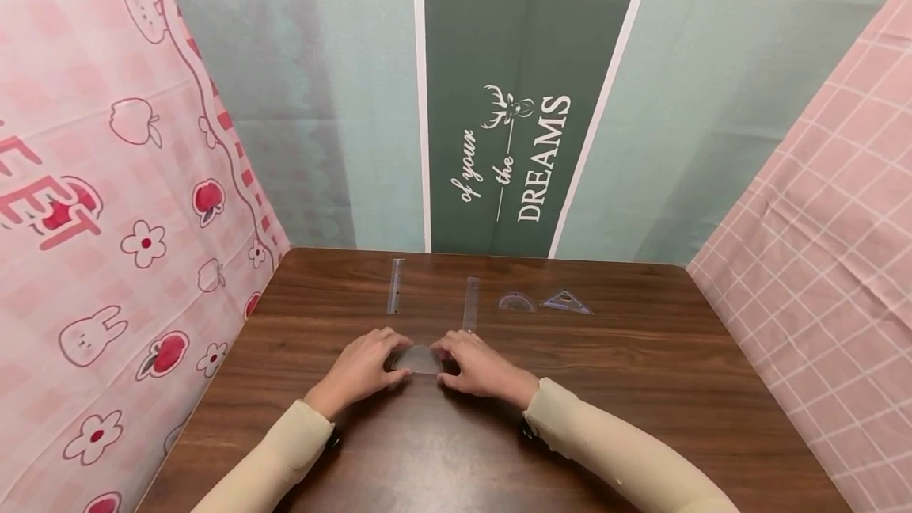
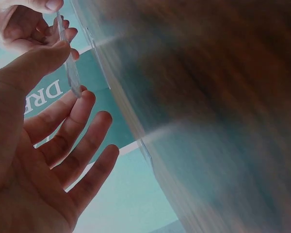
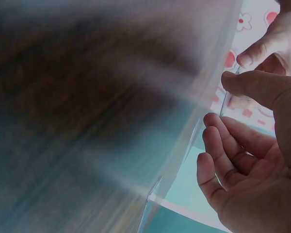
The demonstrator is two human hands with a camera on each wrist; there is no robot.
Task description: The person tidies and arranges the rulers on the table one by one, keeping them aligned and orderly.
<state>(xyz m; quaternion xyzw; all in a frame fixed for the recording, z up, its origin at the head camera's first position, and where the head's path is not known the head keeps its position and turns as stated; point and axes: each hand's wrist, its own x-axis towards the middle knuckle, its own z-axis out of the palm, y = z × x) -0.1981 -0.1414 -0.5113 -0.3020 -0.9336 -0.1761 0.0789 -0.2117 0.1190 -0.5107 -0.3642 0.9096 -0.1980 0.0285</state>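
Observation:
Both hands hold a clear half-round plastic protractor [image 1: 419,359] low over the table, its straight edge toward the person. The left hand [image 1: 365,364] grips its left end between the thumb [image 2: 58,53] and the front fingertips; the other fingers fan out loosely. At the opposite end, the right hand [image 1: 479,364] pinches it the same way, with thumb and fingertips on opposite edges. Both wrist views show the protractor [image 2: 72,73] thin and nearly edge-on. Just beyond the right hand lies a clear ruler [image 1: 471,301], its near end close to the fingers.
Another clear ruler [image 1: 395,285] lies farther left on the brown wooden table [image 1: 641,394]. Toward the back right are a small protractor [image 1: 516,302] and a triangular set square [image 1: 568,303]. Hanging cloths [image 1: 349,101] surround the table at the back and both sides.

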